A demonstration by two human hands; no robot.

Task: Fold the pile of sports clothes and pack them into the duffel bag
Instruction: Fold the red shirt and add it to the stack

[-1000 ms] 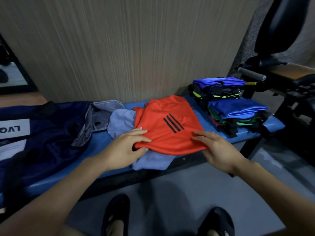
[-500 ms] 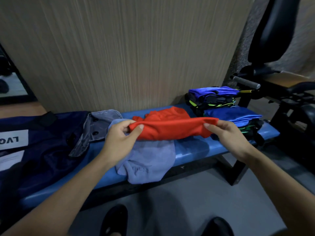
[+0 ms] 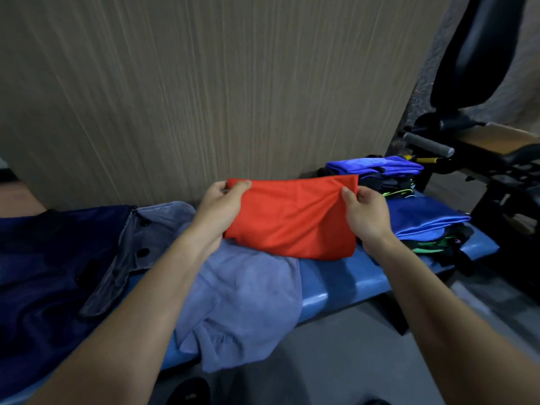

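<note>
While the fold is underway: both hands are holding up the red garment [image 3: 292, 217] over the blue tabletop [image 3: 336, 287], its lower edge resting on the grey-blue cloth [image 3: 242, 302].
Left grip: the left hand [image 3: 222, 206] is pinching the garment's upper left corner, thumb and fingers clamped on the cloth.
Right grip: the right hand [image 3: 365, 211] is pinching the upper right corner, likewise clamped on the fabric.
Red garment: it is hanging as a doubled rectangle between the two hands, near the wall [image 3: 204, 97].
Done so far: folded clothes [image 3: 423, 220], blue on top with dark and green pieces beneath, are sitting in stacks at the right end of the tabletop.
Left to do: by my judgement the red piece is needing its fold finished, the grey-blue cloth is lying crumpled and unfolded, and the stacks are waiting outside the duffel bag [image 3: 52, 273].
Duffel bag: it is lying at the left end, dark navy, its flap [image 3: 137, 244] turned open toward the clothes.
Surroundings: gym equipment [image 3: 482, 135] is standing to the right, just beyond the stacks.
In the way: the crumpled grey-blue cloth is taking up the spot between the bag and the red garment.
</note>
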